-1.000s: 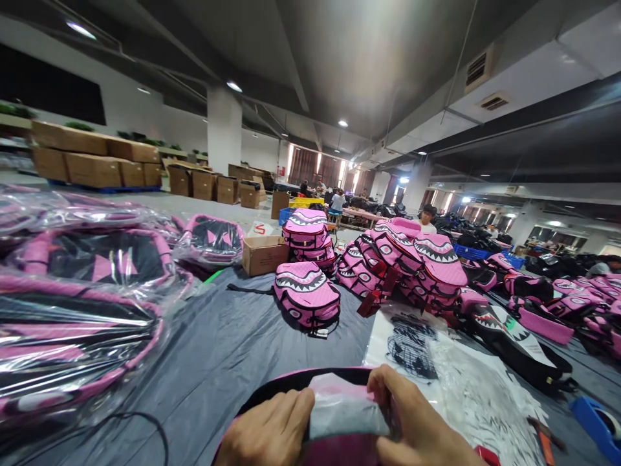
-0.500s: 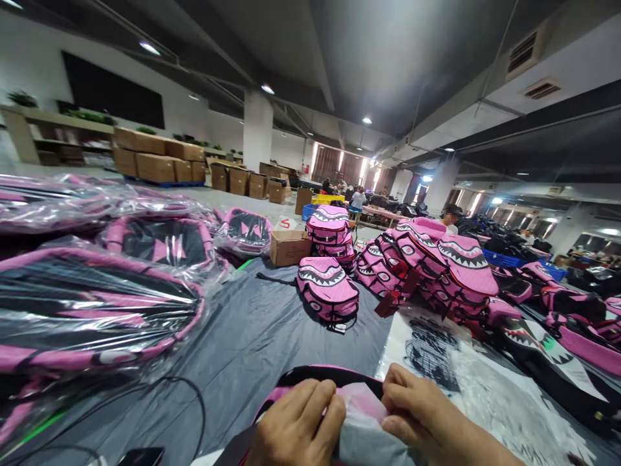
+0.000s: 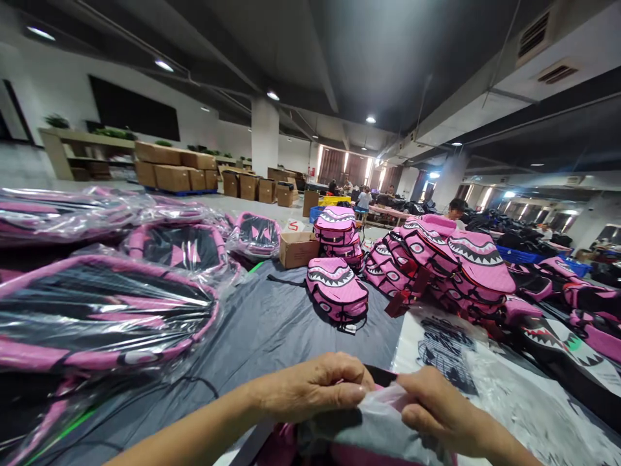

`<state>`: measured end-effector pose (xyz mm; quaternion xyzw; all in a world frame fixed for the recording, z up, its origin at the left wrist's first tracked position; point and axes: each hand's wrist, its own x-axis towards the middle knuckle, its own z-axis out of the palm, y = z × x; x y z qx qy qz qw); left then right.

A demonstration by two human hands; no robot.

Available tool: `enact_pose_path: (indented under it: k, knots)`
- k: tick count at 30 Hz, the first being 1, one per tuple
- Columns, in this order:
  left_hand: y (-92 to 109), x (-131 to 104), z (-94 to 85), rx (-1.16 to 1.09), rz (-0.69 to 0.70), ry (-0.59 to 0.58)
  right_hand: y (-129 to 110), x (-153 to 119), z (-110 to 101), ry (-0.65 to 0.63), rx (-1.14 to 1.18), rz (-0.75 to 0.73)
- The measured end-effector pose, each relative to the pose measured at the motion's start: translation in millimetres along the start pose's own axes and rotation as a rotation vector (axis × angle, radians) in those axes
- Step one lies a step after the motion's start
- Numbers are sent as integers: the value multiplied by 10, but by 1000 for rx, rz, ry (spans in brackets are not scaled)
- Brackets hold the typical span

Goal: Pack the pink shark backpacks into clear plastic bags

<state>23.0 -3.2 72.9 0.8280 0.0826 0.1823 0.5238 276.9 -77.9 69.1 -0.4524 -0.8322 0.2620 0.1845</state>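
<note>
At the lower middle, a translucent plastic bag [image 3: 376,424] stretches over a pink and black backpack [image 3: 356,455], mostly hidden under the plastic and my hands. My left hand [image 3: 323,388] reaches across from the left, its thumb and fingers pressed together at the upper edge of the plastic. On the right side my right hand [image 3: 431,401] pinches the same plastic between thumb and curled fingers. The black rim of the backpack shows between and behind the hands. Just beyond them, a pink backpack with a shark-mouth print [image 3: 336,290] lies on the grey cloth [image 3: 242,327].
Plastic-wrapped pink and black backpacks [image 3: 107,310] pile up at left. Stacked shark-mouth backpacks [image 3: 478,259] stand at right, behind printed clear plastic bags [image 3: 444,349]. A cardboard box [image 3: 298,250] sits beyond the cloth. Cartons and people [image 3: 363,199] are farther back.
My left hand has turned, its forearm now coming across from the left. The plastic is pulled up and spread wider over the backpack. The view has shifted slightly left.
</note>
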Motion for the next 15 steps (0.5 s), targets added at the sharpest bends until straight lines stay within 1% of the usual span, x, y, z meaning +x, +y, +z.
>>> enact_pose_path:
  k: [2, 5, 7, 9, 11, 13, 15]
  knots:
    - [-57, 55, -43, -22, -57, -8, 11, 9, -21, 18, 3, -8]
    - [-129, 110, -84, -102, -89, -21, 94, 35, -12, 82, 161, -8]
    - [-126, 141, -136, -71, -90, -61, 177, 72, 28, 117, 253, -14]
    - [-118, 183, -211, 20, -102, -136, 249, 109, 87, 136, 286, -29]
    - [-158, 245, -275, 48, -105, -240, 273, 118, 142, 130, 241, 7]
    - [-262, 328, -294, 2, -38, -338, 233, 87, 170, 130, 144, 80]
    - [-399, 425, -267, -59, 60, -397, 150, 28, 164, 143, 42, 108]
